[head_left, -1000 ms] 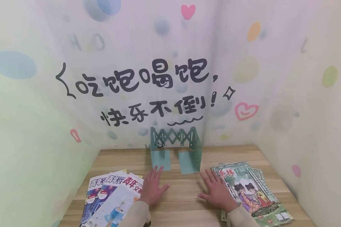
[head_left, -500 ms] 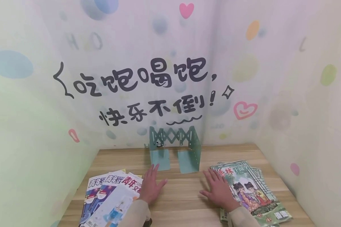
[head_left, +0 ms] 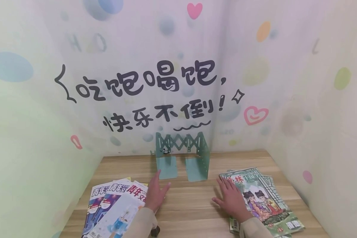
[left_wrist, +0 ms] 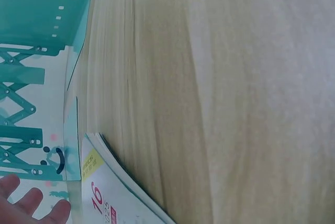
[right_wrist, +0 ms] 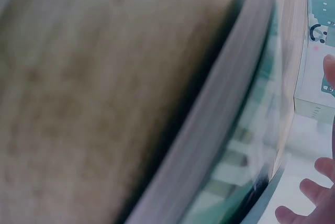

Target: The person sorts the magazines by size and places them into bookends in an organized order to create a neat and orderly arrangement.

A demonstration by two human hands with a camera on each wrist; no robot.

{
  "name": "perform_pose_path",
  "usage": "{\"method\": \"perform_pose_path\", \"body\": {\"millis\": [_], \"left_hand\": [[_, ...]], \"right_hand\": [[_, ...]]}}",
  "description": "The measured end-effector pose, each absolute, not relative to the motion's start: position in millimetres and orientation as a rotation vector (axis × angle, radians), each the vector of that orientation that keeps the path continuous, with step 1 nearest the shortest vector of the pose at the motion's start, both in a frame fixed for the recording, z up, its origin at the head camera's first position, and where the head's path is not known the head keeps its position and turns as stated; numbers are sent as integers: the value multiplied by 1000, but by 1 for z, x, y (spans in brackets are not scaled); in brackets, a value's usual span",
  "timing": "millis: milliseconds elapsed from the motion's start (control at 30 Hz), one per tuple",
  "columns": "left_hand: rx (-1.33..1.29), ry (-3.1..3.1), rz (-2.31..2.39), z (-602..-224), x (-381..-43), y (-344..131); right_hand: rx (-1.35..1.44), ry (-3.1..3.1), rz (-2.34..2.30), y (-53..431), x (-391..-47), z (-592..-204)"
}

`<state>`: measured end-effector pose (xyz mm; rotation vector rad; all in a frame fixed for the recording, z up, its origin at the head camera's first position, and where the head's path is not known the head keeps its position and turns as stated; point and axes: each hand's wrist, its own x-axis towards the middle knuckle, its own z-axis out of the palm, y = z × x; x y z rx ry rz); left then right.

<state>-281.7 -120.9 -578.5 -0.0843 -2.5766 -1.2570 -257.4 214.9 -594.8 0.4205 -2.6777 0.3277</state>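
Note:
My left hand (head_left: 155, 195) is at the right edge of three fanned magazines (head_left: 119, 216), its fingers straight and its thumb apart. Whether it touches the top magazine I cannot tell. In the left wrist view its fingertips (left_wrist: 30, 202) show beside the green bookend. My right hand (head_left: 233, 202), fingers spread, lies along the left edge of a pile of illustrated magazines (head_left: 266, 205); contact is unclear. A thick page edge (right_wrist: 230, 77) fills much of the right wrist view. Between and beyond both hands, a green expandable bookend (head_left: 168, 167) stands upright, holding nothing.
The wooden table (head_left: 190, 205) shows bare grain between the two piles and in front of the bookend. A printed white curtain wall (head_left: 178, 39) closes off the back, with light walls at both sides. A dark object (head_left: 155, 231) sits at the left wrist.
My left hand has shifted slightly left toward the fanned magazines and turned more on its side. The right hand has moved slightly right, closer over its pile. The piles and bookend have stayed put.

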Motion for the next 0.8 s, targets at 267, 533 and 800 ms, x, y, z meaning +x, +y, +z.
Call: {"method": "perform_pose_path", "body": {"millis": [267,533,800], "left_hand": [[-50,-2539,-1355,-583,-286,-127],[83,-2493,-1543,-579,-289,-130],[136,-2504,-1606,-579,-293,-135]], "right_hand": [[323,-2738,331,219,-260,-598],[271,-2742,321,224,-259,-604],[96,-2800,377,226,-256,-602]]}}
